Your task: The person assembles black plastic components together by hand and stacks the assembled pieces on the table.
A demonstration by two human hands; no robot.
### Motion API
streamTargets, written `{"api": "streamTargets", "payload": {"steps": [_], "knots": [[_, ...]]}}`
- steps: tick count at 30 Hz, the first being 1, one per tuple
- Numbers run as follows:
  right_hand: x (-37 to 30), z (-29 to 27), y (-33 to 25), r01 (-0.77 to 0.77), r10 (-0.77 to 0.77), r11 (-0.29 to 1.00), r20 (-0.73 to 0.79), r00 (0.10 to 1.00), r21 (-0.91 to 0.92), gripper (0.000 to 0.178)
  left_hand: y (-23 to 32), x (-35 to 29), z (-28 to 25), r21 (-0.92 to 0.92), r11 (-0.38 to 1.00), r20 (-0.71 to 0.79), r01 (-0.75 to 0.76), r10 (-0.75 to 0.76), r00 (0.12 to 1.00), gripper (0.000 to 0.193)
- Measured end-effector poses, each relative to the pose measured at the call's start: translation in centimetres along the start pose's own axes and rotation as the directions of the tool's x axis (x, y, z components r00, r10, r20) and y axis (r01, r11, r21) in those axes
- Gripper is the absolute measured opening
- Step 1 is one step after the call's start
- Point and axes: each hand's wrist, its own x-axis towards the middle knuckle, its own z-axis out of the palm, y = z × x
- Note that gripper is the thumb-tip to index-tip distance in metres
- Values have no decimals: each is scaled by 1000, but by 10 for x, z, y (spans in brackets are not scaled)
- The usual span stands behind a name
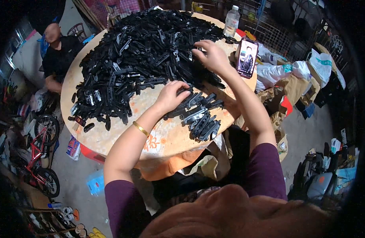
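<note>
A large heap of long, narrow black plastic parts (pixel 143 49) covers the far and left side of the round table (pixel 111 137). My left hand (pixel 172 96) rests low at the heap's near edge, its thumb and fingers closed around a dark piece that is mostly hidden. Over the heap's right side is my right hand (pixel 212 56), fingers curved, with a gap between thumb and forefinger and no part clearly seen in it. Beside my left hand, a smaller group of the same parts (pixel 204 125) lies near the table's front edge, several of them side by side.
A phone (pixel 246 57) with a lit screen stands at the table's right, near a clear bottle (pixel 231 22). Another person (pixel 59 51) sits at the far left. Bags (pixel 297 73) crowd the right floor; a red bicycle (pixel 42 154) is on the left.
</note>
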Motion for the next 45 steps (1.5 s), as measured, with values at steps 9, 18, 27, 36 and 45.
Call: {"api": "streamTargets", "payload": {"steps": [9, 18, 27, 36, 45], "knots": [[-80, -79, 30, -347, 206, 929, 601, 772, 127, 47, 2, 4, -5, -167, 974, 110, 153, -135, 985, 20], [-128, -73, -9, -106, -132, 927, 577, 806, 360, 90, 18, 0, -18, -150, 968, 259, 199, -156, 953, 29], [-149, -105, -61, -10, -86, 948, 288, 954, 317, 43, 29, -2, -48, 42, 985, 526, -170, 123, 842, 88], [-289, -79, -97, -307, -109, 909, 870, 482, 283, 59, 92, -8, -37, -203, 977, -74, -65, 50, 996, 23], [-273, -88, -95, -363, -224, 865, 914, 339, 347, 13, 105, -175, 90, -27, 994, 524, -107, 105, 845, 76]]}}
